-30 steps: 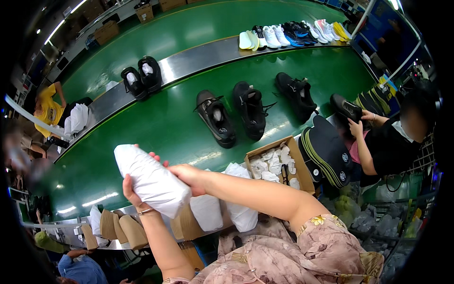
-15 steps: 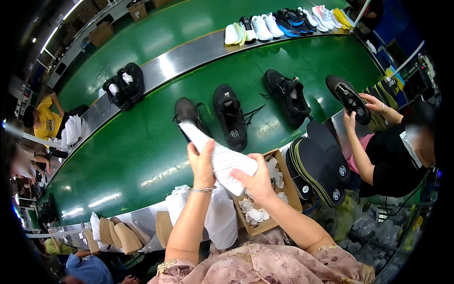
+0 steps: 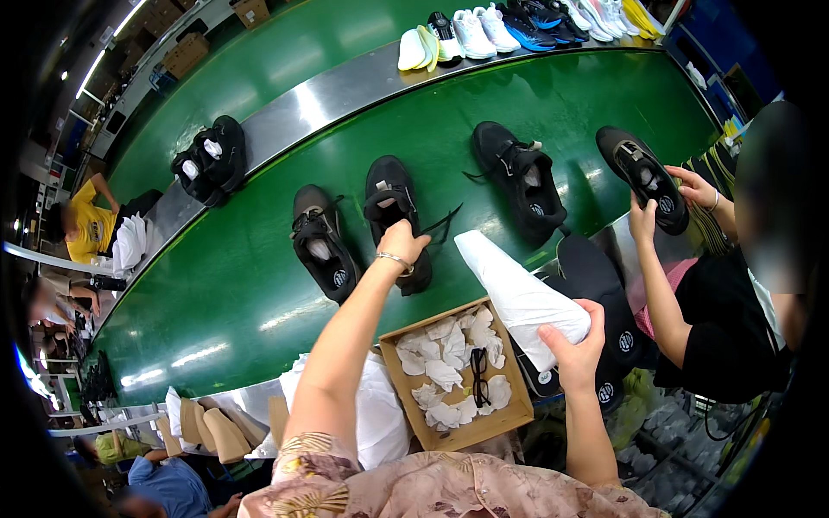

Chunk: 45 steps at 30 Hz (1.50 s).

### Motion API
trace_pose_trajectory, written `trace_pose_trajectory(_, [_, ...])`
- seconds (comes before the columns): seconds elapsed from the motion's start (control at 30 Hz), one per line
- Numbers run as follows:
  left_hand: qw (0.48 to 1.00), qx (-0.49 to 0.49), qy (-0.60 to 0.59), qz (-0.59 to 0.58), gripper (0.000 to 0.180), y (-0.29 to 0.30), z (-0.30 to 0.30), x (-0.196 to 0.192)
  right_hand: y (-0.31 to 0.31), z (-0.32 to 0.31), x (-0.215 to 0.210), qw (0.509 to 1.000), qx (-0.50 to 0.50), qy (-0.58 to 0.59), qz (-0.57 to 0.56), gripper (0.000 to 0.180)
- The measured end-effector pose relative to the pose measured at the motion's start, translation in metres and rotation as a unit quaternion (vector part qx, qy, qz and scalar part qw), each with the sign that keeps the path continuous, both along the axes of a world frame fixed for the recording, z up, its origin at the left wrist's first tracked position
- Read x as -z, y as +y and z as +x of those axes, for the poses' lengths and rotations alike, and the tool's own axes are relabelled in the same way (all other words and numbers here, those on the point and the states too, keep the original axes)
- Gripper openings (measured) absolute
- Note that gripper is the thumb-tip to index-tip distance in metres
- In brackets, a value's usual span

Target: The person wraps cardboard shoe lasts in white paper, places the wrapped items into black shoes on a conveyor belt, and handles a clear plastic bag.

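My left hand (image 3: 402, 248) reaches onto the green belt, its fingers closed at the opening of a black shoe (image 3: 390, 181) with a loose lace. My right hand (image 3: 573, 349) grips the wide end of a long tapered form wrapped in white paper (image 3: 518, 293). Its narrow end points up and left, over the near edge of the belt. Left of the gripped shoe lies another black shoe (image 3: 321, 233) with paper inside. A third black shoe (image 3: 518, 177) sits to the right. Between my arms stands a cardboard box (image 3: 406, 406) holding crumpled white paper and black-framed glasses (image 3: 479, 375).
At right a co-worker's hands hold a black shoe (image 3: 635, 173), beside stacked black insoles (image 3: 596, 268). White paper sheets (image 3: 380, 406) and brown forms (image 3: 226, 432) lie on the near edge. White and blue shoes (image 3: 501, 30) line the far metal ledge, with a black pair (image 3: 210, 160) farther left.
My left hand has let go of the paper-wrapped form and moved up to the black shoe. My right hand has carried the form right. The shoes on the belt appear shifted left.
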<state>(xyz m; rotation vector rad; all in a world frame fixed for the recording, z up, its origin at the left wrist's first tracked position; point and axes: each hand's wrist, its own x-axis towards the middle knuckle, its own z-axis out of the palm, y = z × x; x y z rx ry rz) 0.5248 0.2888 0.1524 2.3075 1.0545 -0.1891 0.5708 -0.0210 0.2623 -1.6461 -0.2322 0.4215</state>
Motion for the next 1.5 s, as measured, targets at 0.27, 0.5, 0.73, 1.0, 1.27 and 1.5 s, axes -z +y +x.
trace_pose_trajectory(0.27, [0.964,0.196,0.008,-0.179,0.018,0.027,0.056,-0.090,-0.019,0.019,-0.001,1.000,-0.007,-0.007,-0.017,0.054])
trace_pose_trajectory(0.5, [0.937,-0.114,0.011,-0.331,0.015,0.126,0.037,-0.081,-0.001,0.001,0.002,0.998,-0.058,0.023,-0.025,0.056])
trace_pose_trajectory(0.73, [0.868,-0.235,-0.223,-0.377,0.028,0.144,-0.015,-0.044,0.026,-0.013,-0.005,0.992,-0.098,-0.024,-0.080,0.053])
trace_pose_trajectory(1.0, [0.997,0.041,-0.050,0.041,0.048,0.094,-0.039,-0.042,0.097,-0.017,0.019,0.983,-0.150,-0.021,-0.106,0.057])
trace_pose_trajectory(1.27, [0.974,0.140,-0.154,0.084,0.030,0.077,-0.020,-0.029,0.159,-0.013,0.035,0.950,-0.164,-0.125,-0.233,0.056])
trace_pose_trajectory(1.5, [0.969,0.190,-0.098,0.122,0.019,0.075,-0.028,-0.019,0.202,-0.029,0.043,0.842,-0.241,-0.362,-0.320,0.040])
